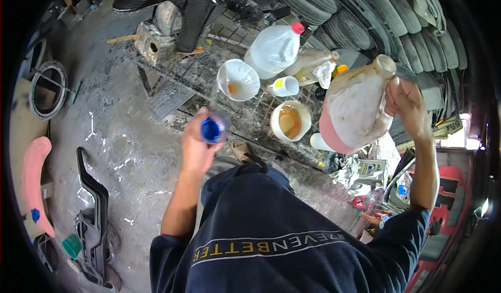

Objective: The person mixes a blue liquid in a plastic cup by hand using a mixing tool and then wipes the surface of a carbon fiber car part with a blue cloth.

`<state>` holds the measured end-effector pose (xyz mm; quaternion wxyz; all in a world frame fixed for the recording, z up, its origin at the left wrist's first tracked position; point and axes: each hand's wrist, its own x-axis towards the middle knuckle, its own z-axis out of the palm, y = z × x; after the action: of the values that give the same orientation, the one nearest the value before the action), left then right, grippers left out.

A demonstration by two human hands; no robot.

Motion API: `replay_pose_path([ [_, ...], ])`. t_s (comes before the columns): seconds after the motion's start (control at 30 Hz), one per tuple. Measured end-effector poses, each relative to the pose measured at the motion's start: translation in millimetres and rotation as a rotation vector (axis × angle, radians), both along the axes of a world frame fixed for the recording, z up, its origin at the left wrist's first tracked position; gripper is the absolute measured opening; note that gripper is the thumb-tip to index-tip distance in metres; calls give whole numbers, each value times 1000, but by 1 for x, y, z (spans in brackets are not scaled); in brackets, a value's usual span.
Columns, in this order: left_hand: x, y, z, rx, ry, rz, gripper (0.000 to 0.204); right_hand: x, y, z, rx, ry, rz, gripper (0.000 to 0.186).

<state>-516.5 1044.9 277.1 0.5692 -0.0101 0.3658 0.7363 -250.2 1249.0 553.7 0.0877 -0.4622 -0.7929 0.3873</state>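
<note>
My left hand [197, 147] is wrapped round a small clear cup [223, 119] with a round deep-blue area inside. Whether that blue is liquid or a blue part, I cannot tell. On the right, my right hand [404, 105] grips the handle of a large translucent jug [357, 102], uncapped at the neck, with pink liquid low inside. Between the hands, on a dirty grid-topped bench, stand a white tub [277, 128] of amber liquid and a white tub [245, 73] with orange-brown residue. Near them are a white bottle [285, 86] and a red-capped jug [271, 53].
A stained jug [313, 63] stands behind the white bottle. Stacked tires [308, 3] line the far right, and a rectangular metal can [372, 172] is at the bench's right end. On the left floor lie black trim [94, 183] and a curved pink panel [35, 173].
</note>
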Motion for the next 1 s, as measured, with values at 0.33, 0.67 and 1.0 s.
replay_pose_path([
  [0.33,28,3,93,-9,93,43,32,-96,-79,-2,99,-209,606,27],
  [0.67,44,-9,89,120,304,95,41,-118,-111,-3,226,-475,787,24],
  [1.0,49,-14,76,144,313,80,41,-137,-120,13,22,-730,714,26],
])
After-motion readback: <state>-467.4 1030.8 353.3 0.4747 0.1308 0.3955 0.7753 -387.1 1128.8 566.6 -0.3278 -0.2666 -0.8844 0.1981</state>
